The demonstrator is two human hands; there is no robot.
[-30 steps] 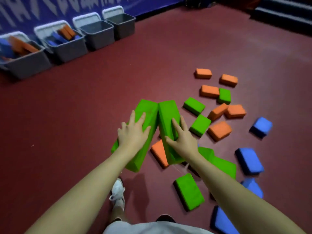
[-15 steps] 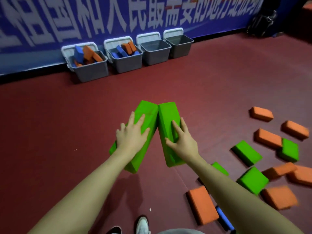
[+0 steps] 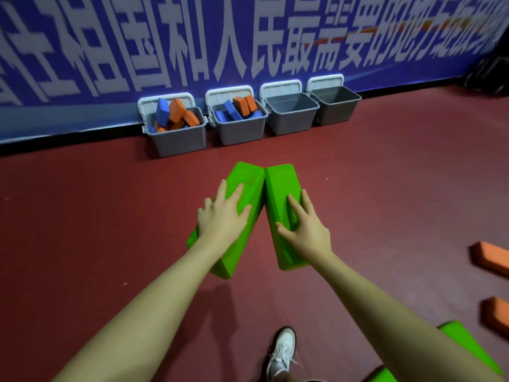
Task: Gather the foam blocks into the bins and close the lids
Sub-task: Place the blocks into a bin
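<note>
Head view shows 2 bare arms reaching out over a dark red floor (image 3: 385, 188). The left hand (image 3: 223, 216) lies on the left green block (image 3: 242, 183), with its fingers spread and nearly straight on the top face, and the thumb on the right. The right hand (image 3: 305, 227) lies on the right green block (image 3: 278, 188), fingers laid flat along the top, thumb pointing left across it. Both blocks are long and tilted, and their far ends touch each other, so they make a pointed shape. They are up off the floor. I cannot tell what the fingers do under the blocks.

Far off, 4 gray bins stand in a row against a blue banner (image 3: 248, 37), lids up. The left 2 bins (image 3: 176, 139) (image 3: 238, 130) hold blue and orange blocks. The right 2 bins (image 3: 292, 117) (image 3: 334, 110) look bare inside.

Near the right edge lie 2 orange blocks (image 3: 493, 257) (image 3: 495, 312) and another green block (image 3: 462, 337). A white shoe (image 3: 282, 351) shows at the near edge.
</note>
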